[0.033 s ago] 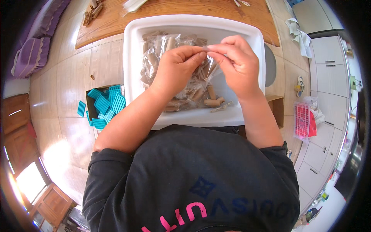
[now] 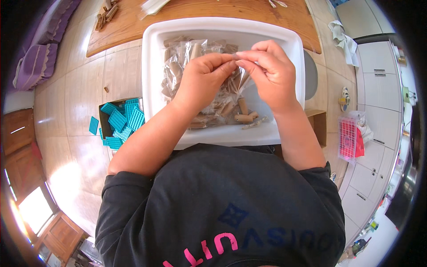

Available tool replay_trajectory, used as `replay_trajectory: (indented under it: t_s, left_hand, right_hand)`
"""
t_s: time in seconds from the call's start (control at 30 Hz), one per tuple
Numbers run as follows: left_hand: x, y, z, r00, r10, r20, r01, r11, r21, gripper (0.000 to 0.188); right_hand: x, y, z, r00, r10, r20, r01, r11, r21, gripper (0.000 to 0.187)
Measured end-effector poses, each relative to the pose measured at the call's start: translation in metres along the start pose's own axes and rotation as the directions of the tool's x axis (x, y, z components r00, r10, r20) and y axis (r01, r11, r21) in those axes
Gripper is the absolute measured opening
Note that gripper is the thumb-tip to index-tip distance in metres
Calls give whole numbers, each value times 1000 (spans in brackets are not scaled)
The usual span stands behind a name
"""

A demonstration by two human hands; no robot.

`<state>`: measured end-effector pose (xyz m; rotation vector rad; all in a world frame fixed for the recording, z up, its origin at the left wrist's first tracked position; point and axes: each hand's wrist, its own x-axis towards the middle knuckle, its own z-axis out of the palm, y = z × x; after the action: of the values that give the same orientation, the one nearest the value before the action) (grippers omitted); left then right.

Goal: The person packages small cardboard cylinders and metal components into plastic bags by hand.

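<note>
Pinching clear plastic [image 2: 240, 84], hands [image 2: 202, 79] [image 2: 273, 75] hover beyond a shirt [image 2: 191, 196] with pink lettering [image 2: 207, 249].

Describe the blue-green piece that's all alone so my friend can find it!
Find the big white tub. Left of it is a box of blue-green pieces. Your piece lies left of that box, the only one fully apart from the rest.

The black short-sleeved shirt [image 2: 187, 196] bears pink lettering [image 2: 207, 250].
</note>
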<state>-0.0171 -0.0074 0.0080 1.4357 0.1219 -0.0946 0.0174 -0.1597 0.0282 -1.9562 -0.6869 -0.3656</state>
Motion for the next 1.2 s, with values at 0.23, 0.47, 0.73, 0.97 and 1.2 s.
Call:
replay_trajectory:
  t_s: [0.23, 0.47, 0.73, 0.97, 1.2]
  left_hand:
    - [-2, -6, -1, 995, 86, 55, -91, 991, 99, 18]
    - [-5, 3, 4, 986, 165, 33, -168, 957, 237, 18]
    - [-1, 13, -5, 997, 11, -78, -6, 998, 70, 18]
    - [1, 11, -7, 997, 10, -71, -9, 1000, 21, 18]
    - [-1, 11, -5, 999, 21, -48, -21, 1000, -2, 17]
  right_hand:
    - [1, 4, 8, 998, 40, 42, -41, 999, 36, 6]
    - [0, 16, 7, 859, 503, -93, -403, 777, 483, 6]
    - [-1, 24, -18, 771, 636, 21, -464, 539, 703, 9]
    - [-5, 12, -14, 757, 607, 242, -630, 580, 516, 15]
    - [-7, 12, -7, 778, 547, 309, -624, 611, 487, 13]
